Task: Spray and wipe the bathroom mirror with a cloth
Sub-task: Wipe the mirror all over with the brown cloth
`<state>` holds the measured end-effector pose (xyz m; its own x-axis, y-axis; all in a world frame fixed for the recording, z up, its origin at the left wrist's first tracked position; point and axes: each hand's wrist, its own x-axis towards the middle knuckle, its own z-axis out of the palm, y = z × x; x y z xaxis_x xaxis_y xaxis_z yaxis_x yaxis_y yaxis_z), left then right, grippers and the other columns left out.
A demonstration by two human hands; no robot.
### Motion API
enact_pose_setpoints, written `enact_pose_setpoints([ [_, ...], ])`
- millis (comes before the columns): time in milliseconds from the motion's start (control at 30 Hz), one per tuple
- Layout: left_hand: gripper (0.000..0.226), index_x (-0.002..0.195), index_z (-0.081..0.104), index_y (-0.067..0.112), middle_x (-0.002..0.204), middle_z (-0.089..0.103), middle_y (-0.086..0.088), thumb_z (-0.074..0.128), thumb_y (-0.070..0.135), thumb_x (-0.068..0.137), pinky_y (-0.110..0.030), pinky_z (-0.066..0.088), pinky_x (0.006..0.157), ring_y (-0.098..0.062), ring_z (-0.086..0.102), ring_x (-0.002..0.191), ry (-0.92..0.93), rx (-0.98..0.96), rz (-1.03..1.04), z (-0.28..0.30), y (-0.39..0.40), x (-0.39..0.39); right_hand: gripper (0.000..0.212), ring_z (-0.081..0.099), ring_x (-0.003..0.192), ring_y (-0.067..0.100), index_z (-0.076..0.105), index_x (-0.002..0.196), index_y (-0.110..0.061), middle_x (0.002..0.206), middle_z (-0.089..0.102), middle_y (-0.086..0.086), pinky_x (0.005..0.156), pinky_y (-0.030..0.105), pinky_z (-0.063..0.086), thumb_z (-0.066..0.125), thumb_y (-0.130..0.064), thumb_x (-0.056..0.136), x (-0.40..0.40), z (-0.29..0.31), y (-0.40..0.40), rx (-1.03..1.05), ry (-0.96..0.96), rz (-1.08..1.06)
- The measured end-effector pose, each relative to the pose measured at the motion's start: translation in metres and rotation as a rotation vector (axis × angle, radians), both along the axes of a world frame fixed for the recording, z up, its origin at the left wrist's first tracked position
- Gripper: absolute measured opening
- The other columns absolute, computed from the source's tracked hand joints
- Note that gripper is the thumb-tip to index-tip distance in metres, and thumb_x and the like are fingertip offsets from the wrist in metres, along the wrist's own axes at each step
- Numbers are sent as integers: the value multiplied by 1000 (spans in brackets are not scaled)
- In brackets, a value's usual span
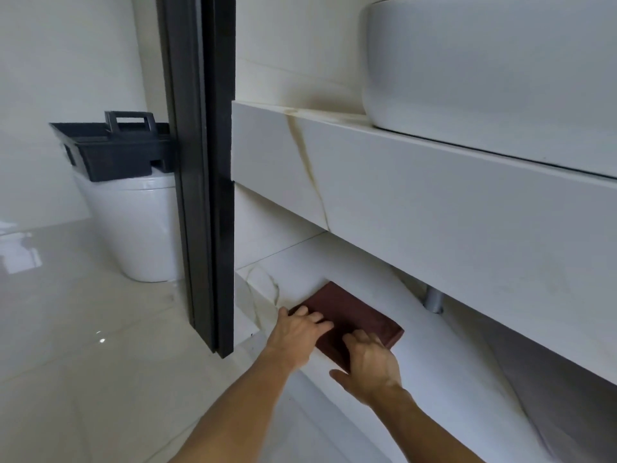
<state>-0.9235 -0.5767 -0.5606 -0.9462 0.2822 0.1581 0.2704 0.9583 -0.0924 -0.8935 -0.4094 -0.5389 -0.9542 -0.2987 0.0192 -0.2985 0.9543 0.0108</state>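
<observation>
A flat, dark red folded cloth (354, 312) lies on the white lower shelf (444, 349) under the vanity counter. My left hand (297, 332) grips its far left edge, fingers curled over the top. My right hand (367, 365) lies on its near right part, fingers on top and thumb spread out at the shelf's front edge. No mirror and no spray bottle are in view.
The thick white counter (434, 182) overhangs the shelf and carries a white basin (484, 61). A grey drain pipe (434, 300) drops behind the cloth. A black door frame (203, 162) stands to the left. Beyond it, a black caddy (113, 148) sits on a white toilet (140, 228).
</observation>
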Motion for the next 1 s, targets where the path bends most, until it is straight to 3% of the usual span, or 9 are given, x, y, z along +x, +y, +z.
enact_pose_setpoints([
  [100,51,135,52,31,114,65,5,52,8,90,-44,37,97,-24,58,103,107,-48,-44,-13,-5,10,51,54,114,21,52,130,-24,127,56,-3,94,32,50,68,-36,84,10,1,-8,40,32,2],
  [167,41,122,63,29,99,69,6,56,10,86,-43,31,99,-22,62,93,104,-94,-75,-15,-8,17,40,56,111,24,54,128,-19,124,59,2,91,34,49,60,-17,88,13,2,-14,82,47,15],
  [300,42,134,53,21,121,63,-2,45,6,96,-52,18,115,-24,49,121,110,-104,-54,9,-15,23,29,66,98,24,54,122,-18,112,67,3,81,35,53,51,-9,94,11,24,-18,113,0,33],
  [467,43,133,52,17,126,58,-7,48,3,94,-55,30,111,-28,54,121,95,-23,-7,70,-41,28,42,63,91,28,45,126,-10,110,66,9,72,34,43,58,-1,88,14,82,-43,95,-64,66],
  [633,39,127,55,17,114,56,-6,48,1,92,-56,36,107,-26,56,110,85,19,57,182,-91,45,37,66,101,30,46,119,-9,110,65,10,80,36,49,60,2,87,8,187,-87,38,-50,178],
  [700,37,111,63,19,97,60,-2,64,0,79,-55,51,88,-23,62,90,118,22,63,234,-115,57,29,65,100,32,48,118,-9,110,65,12,82,39,50,56,-1,91,7,236,-108,-7,-37,240],
  [767,39,100,64,24,85,59,3,77,5,69,-41,55,67,-18,61,74,120,-30,93,287,-141,68,29,66,97,32,48,116,-11,109,65,11,81,40,51,61,-8,90,5,290,-130,-44,-16,296],
  [900,43,109,57,26,94,58,3,76,15,73,-36,49,63,-19,61,81,134,-65,181,405,-175,84,27,66,96,29,49,114,-14,108,65,8,71,36,45,62,-11,90,2,407,-167,-100,41,385],
  [1000,41,108,57,23,94,58,1,75,11,73,-35,41,59,-22,62,83,224,-113,225,495,-182,89,30,66,92,31,47,113,-13,104,64,8,64,35,40,62,-11,87,0,493,-178,-133,132,417],
])
